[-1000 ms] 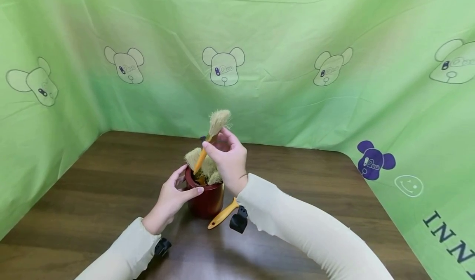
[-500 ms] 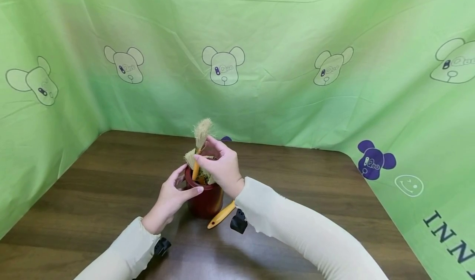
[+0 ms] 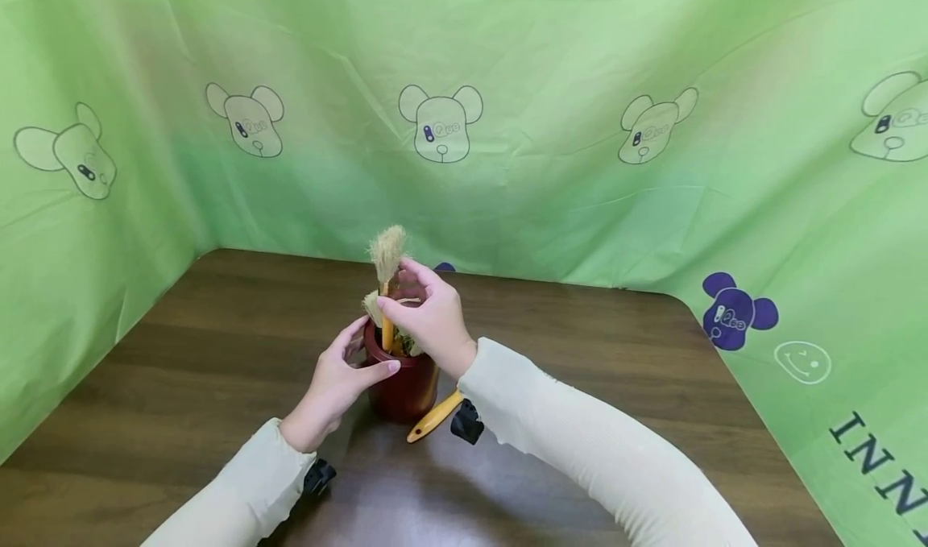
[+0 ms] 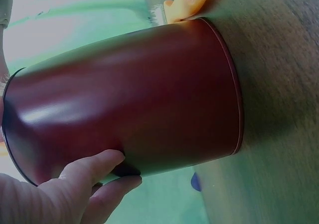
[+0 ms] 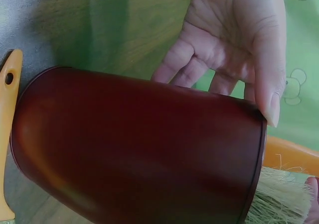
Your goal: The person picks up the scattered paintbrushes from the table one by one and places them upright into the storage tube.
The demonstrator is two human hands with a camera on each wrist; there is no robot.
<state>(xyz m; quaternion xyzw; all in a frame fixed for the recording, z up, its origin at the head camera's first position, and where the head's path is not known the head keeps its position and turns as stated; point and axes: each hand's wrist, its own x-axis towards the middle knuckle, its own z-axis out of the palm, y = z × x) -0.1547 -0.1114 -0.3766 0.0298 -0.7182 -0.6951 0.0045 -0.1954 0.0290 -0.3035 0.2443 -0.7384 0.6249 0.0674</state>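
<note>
In the head view, my left hand [image 3: 329, 390] holds a dark red cylindrical holder [image 3: 402, 394] at its rim, thumb on the near side. My right hand [image 3: 431, 317] pinches a paintbrush [image 3: 387, 254] with pale, frayed bristles pointing up. Its orange handle stands nearly upright, lower end inside the holder's mouth. Pale bristles [image 3: 372, 307] of another brush show at the rim, partly hidden by the right hand. In the right wrist view, the left thumb presses the holder's edge and an orange handle [image 5: 291, 154] shows beyond it.
Another brush with an orange handle [image 3: 435, 418] lies on the brown wooden table [image 3: 217, 370], right beside the holder's base; its far end is hidden by the right sleeve. A green printed cloth [image 3: 507, 128] stands around the back and sides of the table.
My right hand has moved left and slightly down, bringing the brush from a slant to nearly upright with its handle lower in the holder. The left hand keeps its grip.
</note>
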